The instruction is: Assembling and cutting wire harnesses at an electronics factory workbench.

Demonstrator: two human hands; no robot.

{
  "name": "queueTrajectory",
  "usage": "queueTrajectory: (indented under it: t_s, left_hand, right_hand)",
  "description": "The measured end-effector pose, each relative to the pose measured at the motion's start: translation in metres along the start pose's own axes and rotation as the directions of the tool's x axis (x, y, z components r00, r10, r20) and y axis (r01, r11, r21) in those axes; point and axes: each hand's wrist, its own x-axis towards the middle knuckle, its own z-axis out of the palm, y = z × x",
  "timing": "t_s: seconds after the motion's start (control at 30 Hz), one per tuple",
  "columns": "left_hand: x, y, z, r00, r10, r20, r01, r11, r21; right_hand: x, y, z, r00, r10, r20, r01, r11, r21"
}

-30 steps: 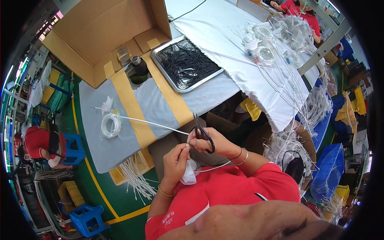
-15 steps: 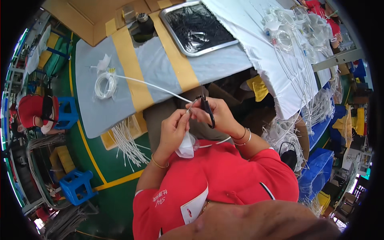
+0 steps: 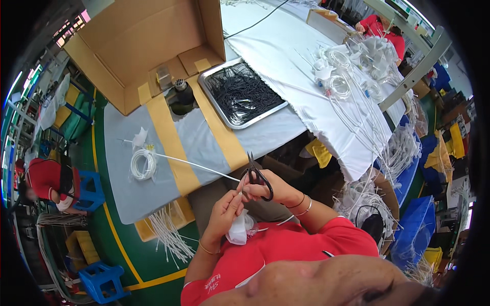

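My left hand (image 3: 224, 214) is closed, its fingertips pinching the end of a thin white cable (image 3: 196, 166) in front of my lap. Scissors (image 3: 266, 191) with black handles hang in my closed right hand (image 3: 275, 186), blades pointing up and away from me. The right fingertips meet the left ones at the cable; what small part lies between them is hidden. From there the cable runs left to a white coil (image 3: 144, 164) on the grey-covered table (image 3: 120, 194). Below my left hand hangs a white piece with clear plastic (image 3: 238, 230).
Ahead stand an open cardboard box (image 3: 153, 41) and a metal tray (image 3: 239, 125) of thin black pieces. Coiled white tubing (image 3: 339, 86) lies on white cloth at right. Cables (image 3: 168, 237) hang below the table. Left are blue stools (image 3: 102, 280) and a seated person (image 3: 48, 178).
The view has tilted up, so the table, box and tray sit lower in the picture. My hands stay together at the cable; the scissors have turned, showing more of their handles and blades.
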Motion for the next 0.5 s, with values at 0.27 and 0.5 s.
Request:
queueTrajectory:
  t_s: [0.27, 0.5]
  left_hand:
    - [-0.002, -0.001, -0.003, 0.994, -0.057, 0.092, 0.072, 0.982, -0.173]
    - [-0.002, -0.006, 0.016, 0.961, 0.146, -0.235, -0.084, 0.963, 0.254]
  right_hand:
    - [0.003, 0.000, 0.002, 0.995, 0.079, 0.068, -0.085, 0.992, 0.095]
    - [-0.004, 0.002, 0.013, 0.991, -0.008, -0.135, -0.010, 0.991, -0.136]
